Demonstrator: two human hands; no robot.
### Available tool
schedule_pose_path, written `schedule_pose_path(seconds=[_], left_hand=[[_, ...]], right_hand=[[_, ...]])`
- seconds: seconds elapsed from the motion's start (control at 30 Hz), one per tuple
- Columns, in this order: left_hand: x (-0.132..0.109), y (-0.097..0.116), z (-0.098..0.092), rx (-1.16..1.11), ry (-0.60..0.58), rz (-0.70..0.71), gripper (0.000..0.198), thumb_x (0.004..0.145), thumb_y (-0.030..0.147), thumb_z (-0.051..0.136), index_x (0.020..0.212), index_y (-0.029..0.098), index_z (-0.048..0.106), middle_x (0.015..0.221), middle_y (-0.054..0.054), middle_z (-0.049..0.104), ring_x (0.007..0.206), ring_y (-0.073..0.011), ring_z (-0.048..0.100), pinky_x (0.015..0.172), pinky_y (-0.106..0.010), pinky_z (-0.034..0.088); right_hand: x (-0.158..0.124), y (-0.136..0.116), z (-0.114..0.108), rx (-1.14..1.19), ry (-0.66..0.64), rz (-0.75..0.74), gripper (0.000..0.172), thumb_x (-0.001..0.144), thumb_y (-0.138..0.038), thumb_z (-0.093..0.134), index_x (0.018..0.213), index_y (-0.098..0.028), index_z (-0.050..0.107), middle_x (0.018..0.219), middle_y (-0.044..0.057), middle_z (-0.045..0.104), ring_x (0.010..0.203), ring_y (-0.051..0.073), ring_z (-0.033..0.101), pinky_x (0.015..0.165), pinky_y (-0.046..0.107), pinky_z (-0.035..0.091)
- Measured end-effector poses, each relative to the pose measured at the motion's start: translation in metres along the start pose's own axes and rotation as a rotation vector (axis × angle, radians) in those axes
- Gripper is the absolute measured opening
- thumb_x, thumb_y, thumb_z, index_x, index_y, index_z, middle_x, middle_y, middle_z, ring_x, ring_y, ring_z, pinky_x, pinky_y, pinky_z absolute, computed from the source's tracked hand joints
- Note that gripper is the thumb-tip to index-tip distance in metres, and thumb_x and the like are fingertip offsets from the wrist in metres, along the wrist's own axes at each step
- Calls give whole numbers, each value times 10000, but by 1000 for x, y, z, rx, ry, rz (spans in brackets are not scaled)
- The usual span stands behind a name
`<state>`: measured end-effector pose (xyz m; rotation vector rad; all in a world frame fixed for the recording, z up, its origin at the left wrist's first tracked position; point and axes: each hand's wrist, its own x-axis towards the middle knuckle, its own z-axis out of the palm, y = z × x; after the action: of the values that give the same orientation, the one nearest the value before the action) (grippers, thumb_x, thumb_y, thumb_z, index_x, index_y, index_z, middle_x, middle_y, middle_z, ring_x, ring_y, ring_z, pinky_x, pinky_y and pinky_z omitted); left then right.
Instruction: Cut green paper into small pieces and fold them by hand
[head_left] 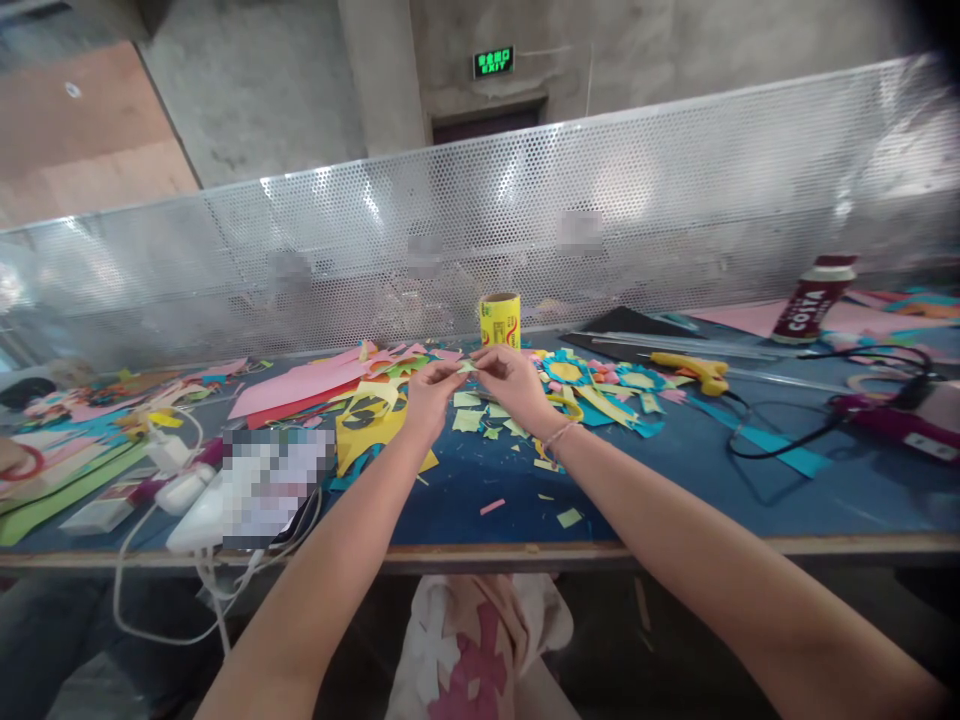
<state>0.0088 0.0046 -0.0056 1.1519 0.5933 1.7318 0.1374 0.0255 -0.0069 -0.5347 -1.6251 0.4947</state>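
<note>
Both of my hands meet over the middle of the blue table. The fingertips of my left hand [436,385] are pinched on a small piece of light green paper [468,367]. My right hand [513,382] grips the same piece from the other side, fingers closed. Below them lie several pale green paper squares [468,420] and small scraps. Just beyond my hands a yellow cylinder with an open top [500,318] stands upright. Blue and yellow paper flowers [567,370] lie right of my right hand. A cut yellow sheet [367,436] lies left of my left wrist.
A yellow glue gun [694,372] with a black cord lies to the right, near a dark red COSTA bottle [814,300]. Pink sheets [300,388], a white power bank [206,515] and cables are at left. A perforated metal screen [360,260] backs the table. Another person's hand [15,460] shows far left.
</note>
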Motion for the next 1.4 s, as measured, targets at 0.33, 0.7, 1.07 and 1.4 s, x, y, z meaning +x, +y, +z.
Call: schedule_pose_path(seconds=[0.33, 0.7, 1.07, 1.4], left_hand=[[1, -1, -3, 58, 15, -7, 175, 510, 180, 755, 643, 161, 643, 630, 10, 633, 618, -93, 575, 656, -243, 454], [2, -1, -5, 72, 1, -5, 185, 509, 152, 731, 681, 172, 666, 696, 8, 643, 676, -96, 575, 681, -235, 441], [0, 6, -1, -52, -20, -82, 112, 552, 171, 729, 630, 157, 650, 634, 12, 612, 619, -83, 564, 697, -254, 469], [0, 7, -4, 85, -66, 38, 107, 583, 213, 720, 665, 175, 663, 657, 9, 622, 639, -93, 575, 687, -251, 466]], right_hand=[[-2, 0, 2, 87, -74, 201, 147, 677, -271, 637, 764, -200, 542, 813, 42, 645, 777, 171, 621, 750, 350, 513], [-2, -7, -1, 80, -97, 200, 156, 695, -283, 629, 807, -189, 575, 920, 72, 649, 849, 177, 628, 809, 357, 513], [0, -7, -3, 25, -63, 78, 113, 680, -229, 649, 772, -193, 595, 976, 71, 606, 892, 178, 615, 830, 374, 527], [2, -12, -4, -13, 1, 38, 55, 694, -209, 636, 739, -203, 605, 935, 59, 644, 892, 174, 614, 797, 351, 524]])
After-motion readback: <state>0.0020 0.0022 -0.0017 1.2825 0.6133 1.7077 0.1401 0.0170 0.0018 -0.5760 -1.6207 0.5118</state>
